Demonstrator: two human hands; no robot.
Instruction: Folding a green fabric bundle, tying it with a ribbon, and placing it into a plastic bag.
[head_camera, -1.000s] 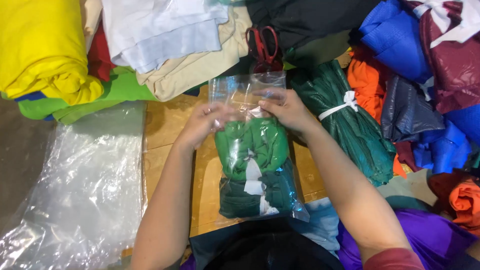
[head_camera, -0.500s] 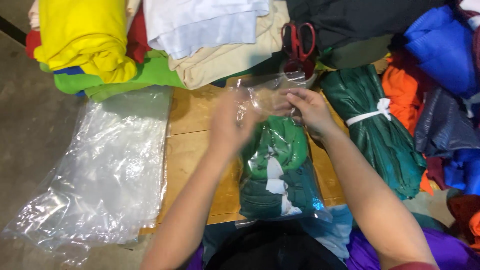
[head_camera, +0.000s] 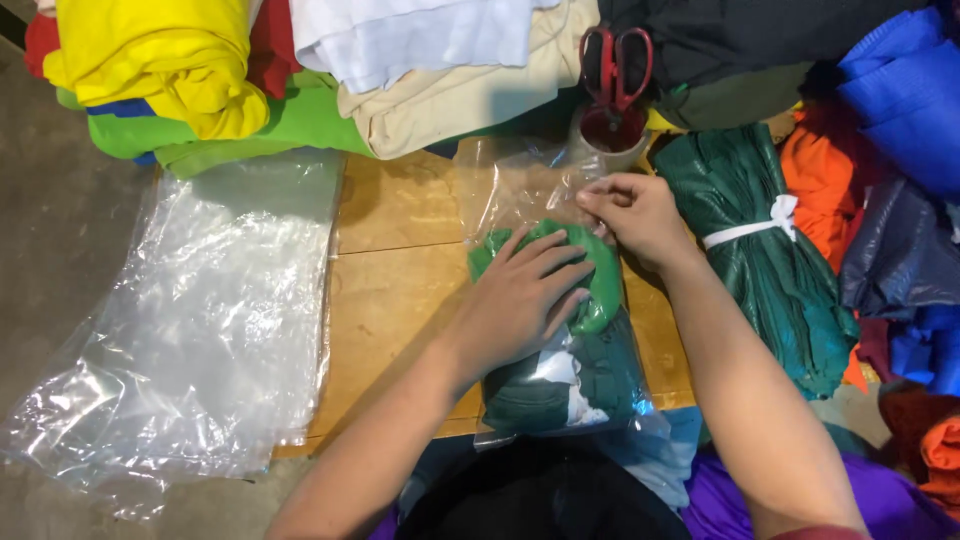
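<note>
The clear plastic bag (head_camera: 560, 330) lies on the wooden board (head_camera: 400, 260), its far end open and its near end at the board's near edge; folded green garments (head_camera: 570, 370) fill it, a lighter green piece at the far end and a darker one with a white tag nearer the person. Largest of all beside the bag is the stack of clear plastic bags (head_camera: 200, 330), left of the bag and overhanging the board's left edge onto the grey floor; beyond the bag runs a row of folded cloth, with the yellow fabric (head_camera: 150, 50) far left of it, bright green fabric (head_camera: 250, 125) under that, and beige fabric (head_camera: 460, 95) directly behind the bag; right of the bag lies a dark green bundle (head_camera: 760, 250) tied with a white strip, with orange and blue cloth further right. The left hand (head_camera: 525, 300) presses flat on the bag over the lighter green garment, fingers spread and relaxed, gripping nothing; the right hand (head_camera: 635, 215) is at the bag's far right corner, fingers pinched together on the thin plastic of the bag's mouth. Smallest, just behind the bag's open end, red-handled scissors (head_camera: 615, 65) stand in a small cup (head_camera: 612, 140).
</note>
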